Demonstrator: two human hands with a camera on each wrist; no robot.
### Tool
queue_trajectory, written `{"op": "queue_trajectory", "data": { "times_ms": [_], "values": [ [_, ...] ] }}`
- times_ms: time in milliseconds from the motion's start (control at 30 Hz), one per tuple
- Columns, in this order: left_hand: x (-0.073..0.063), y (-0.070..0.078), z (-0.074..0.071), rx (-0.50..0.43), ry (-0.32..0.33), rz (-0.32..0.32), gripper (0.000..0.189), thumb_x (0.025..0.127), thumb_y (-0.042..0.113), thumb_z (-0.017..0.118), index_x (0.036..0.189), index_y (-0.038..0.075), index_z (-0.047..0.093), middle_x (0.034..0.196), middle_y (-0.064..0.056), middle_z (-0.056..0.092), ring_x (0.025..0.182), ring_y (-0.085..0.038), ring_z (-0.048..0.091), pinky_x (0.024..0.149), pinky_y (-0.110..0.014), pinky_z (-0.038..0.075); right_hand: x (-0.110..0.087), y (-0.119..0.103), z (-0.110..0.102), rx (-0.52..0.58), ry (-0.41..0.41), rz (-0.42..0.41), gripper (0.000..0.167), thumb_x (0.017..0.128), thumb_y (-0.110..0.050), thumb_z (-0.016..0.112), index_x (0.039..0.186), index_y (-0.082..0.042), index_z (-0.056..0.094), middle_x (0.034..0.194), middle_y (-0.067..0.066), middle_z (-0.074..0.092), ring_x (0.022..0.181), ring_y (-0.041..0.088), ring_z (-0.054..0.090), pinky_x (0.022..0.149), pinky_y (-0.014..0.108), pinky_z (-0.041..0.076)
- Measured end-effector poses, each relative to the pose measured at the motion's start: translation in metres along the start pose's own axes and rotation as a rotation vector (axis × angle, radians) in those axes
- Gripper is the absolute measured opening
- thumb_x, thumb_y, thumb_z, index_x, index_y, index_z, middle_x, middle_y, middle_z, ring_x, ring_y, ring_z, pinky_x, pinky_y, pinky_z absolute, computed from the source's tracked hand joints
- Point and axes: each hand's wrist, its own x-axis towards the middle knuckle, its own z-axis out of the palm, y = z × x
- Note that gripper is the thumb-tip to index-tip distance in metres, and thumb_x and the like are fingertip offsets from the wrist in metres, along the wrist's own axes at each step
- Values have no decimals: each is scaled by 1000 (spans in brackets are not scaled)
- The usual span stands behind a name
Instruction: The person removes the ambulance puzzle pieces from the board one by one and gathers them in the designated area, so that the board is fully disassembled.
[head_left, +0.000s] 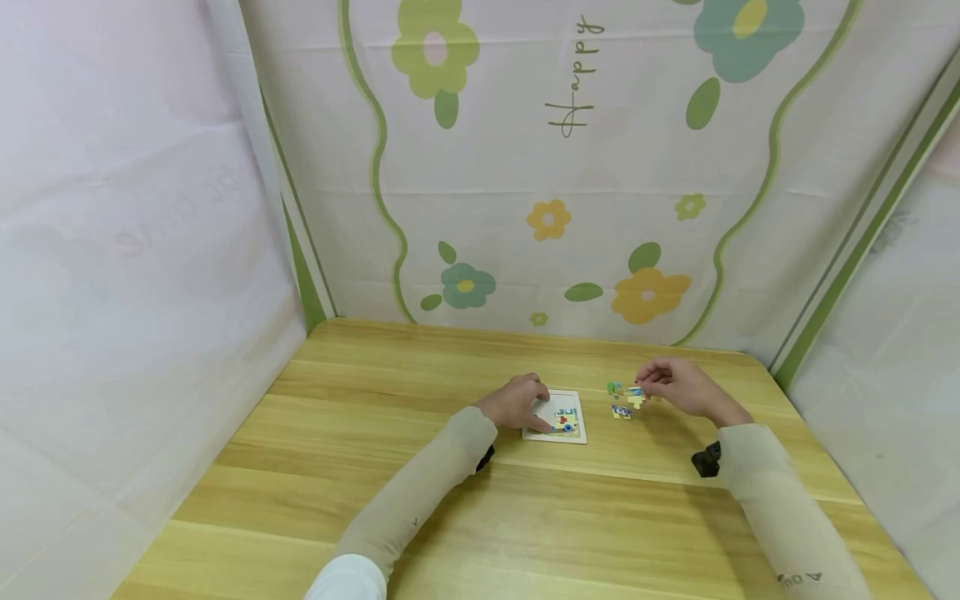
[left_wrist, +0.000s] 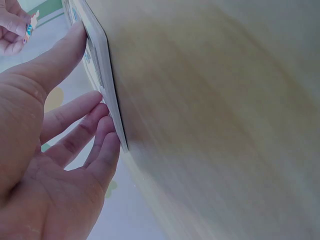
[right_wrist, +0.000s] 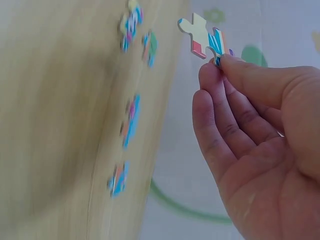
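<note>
A shallow white puzzle tray [head_left: 579, 440] lies on the table, with a few colourful pieces [head_left: 566, 418] fitted in its right and lower part. My left hand [head_left: 517, 403] rests on its left side, thumb and fingertips spread apart. Up close, the left wrist view shows the thumb [left_wrist: 70, 52] pressing near one edge while the other fingertips touch farther along the rim. To the right of the tray, my right hand [head_left: 684, 388] pinches a puzzle piece [right_wrist: 200, 35] between thumb and forefinger, raised above the table. Cream, blue and red show on that piece.
Several loose puzzle pieces [head_left: 622, 412] lie on the wooden table [head_left: 420, 375] between the tray and my right hand; they appear blurred in the right wrist view. A flower-printed cloth [head_left: 487, 167] hangs behind the table, and pale cloth walls [head_left: 135, 292] stand at both sides.
</note>
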Motion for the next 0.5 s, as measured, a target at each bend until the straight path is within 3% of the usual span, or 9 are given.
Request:
{"op": "queue_trajectory", "data": {
  "times_ms": [200, 333, 500],
  "values": [
    [-1, 0, 0, 5, 6, -3, 59, 89, 38, 86, 137, 8, 69, 131, -2, 62, 108, -11, 55, 99, -23, 51, -8, 23, -14, 0, 14, 23, 16, 106, -11, 64, 116, 0, 70, 108, 16, 72, 95, 23, 68, 79, 32, 58],
    [-2, 1, 0, 8, 1, -2, 59, 90, 39, 85, 138, 8, 68, 132, -2, 61, 109, -12, 55, 99, -23, 51, -11, 33, -15, 37, -17, 64, 17, 105, -10, 65, 116, 1, 71, 108, 16, 71, 95, 24, 68, 80, 37, 60],
    [-3, 3, -1, 4, 3, 1, 59, 90, 38, 85, 138, 8, 68, 133, -3, 61, 109, -12, 55, 100, -24, 51, -13, 39, -13, 83, -62, 93, 19, 105, -6, 63, 118, 7, 69, 108, 19, 71, 92, 20, 67, 77, 33, 59]
  ]
}}
